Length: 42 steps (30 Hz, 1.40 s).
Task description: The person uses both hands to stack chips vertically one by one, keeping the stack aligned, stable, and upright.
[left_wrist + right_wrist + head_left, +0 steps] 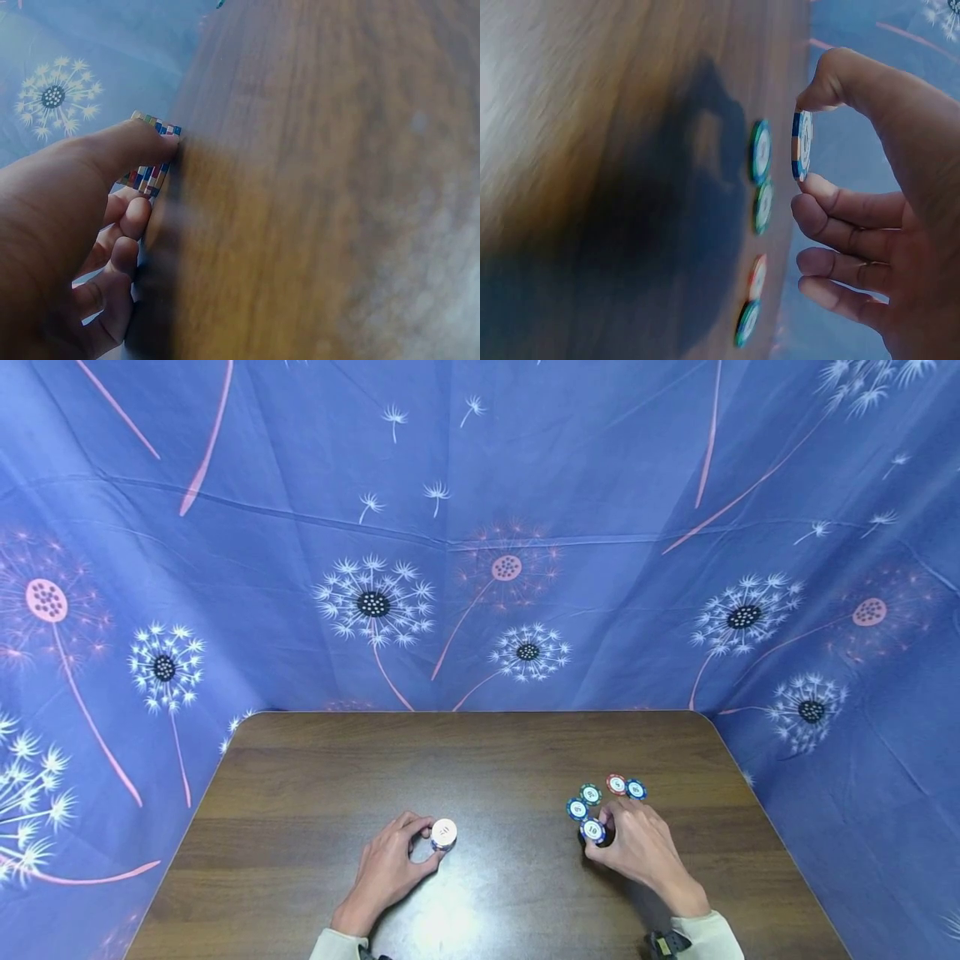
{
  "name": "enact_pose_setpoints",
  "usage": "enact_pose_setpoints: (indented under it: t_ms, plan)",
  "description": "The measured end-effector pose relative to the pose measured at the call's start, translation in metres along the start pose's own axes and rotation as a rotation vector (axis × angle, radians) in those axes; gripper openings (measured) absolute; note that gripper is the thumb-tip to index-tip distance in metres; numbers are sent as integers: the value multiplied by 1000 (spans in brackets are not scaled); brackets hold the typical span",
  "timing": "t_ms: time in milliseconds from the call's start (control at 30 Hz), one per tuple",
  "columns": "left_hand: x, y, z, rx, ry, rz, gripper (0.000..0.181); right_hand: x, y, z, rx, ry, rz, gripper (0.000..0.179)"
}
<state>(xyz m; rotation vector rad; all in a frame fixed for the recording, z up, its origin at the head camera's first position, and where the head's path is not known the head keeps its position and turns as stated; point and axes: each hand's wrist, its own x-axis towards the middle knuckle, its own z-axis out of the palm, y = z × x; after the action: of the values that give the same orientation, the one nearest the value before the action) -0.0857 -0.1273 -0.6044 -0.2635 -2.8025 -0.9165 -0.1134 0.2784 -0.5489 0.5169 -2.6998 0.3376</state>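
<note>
My left hand [392, 862] grips a stack of poker chips [444, 833] between thumb and fingers on the table's left-centre. In the left wrist view the stack [150, 181] shows several layers with coloured edges; its lower end is at the tabletop. Over on the right, my right hand [637, 847] pinches one blue-and-white poker chip [592, 831] by its edges. That chip [802, 146] is held above the table in the right wrist view, with the other fingers loosely bent below it. A blue chip [577, 808] and a green chip [591, 794] lie just beyond it.
A red chip [616, 784] and another blue chip [636, 789] lie side by side past the right hand. The brown wooden table [337, 760] has rounded far corners. A blue dandelion-print cloth [465, 610] hangs behind it and along both sides.
</note>
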Motion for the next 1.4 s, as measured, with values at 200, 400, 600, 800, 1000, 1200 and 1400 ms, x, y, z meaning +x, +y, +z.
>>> enact_pose_setpoints:
  t_ms: [200, 400, 600, 800, 1000, 1200, 1400]
  plan:
    - [1, 0, 0, 7, -12, -19, 44, 18, -24, 7, 31, -8, -83, 37]
    - [1, 1, 0, 5, -18, -21, 45, 37, -66, 26, 40, -83, -195, 38]
    - [0, 1, -1, 8, -3, -9, 45, 57, -114, 46, 24, -181, -302, 40]
    - [0, 0, 0, 9, 5, 9, 45, 77, -144, 55, 51, -187, -393, 37]
    - [1, 0, -2, 0, -4, 7, 44, 88, -160, 60, 23, -185, -447, 39]
    - [1, 0, -3, 1, -4, 20, 45, 93, -167, 66, 16, -154, -477, 40]
    - [1, 0, -2, 1, -5, 9, 45, 93, -169, 68, 15, -185, -474, 39]
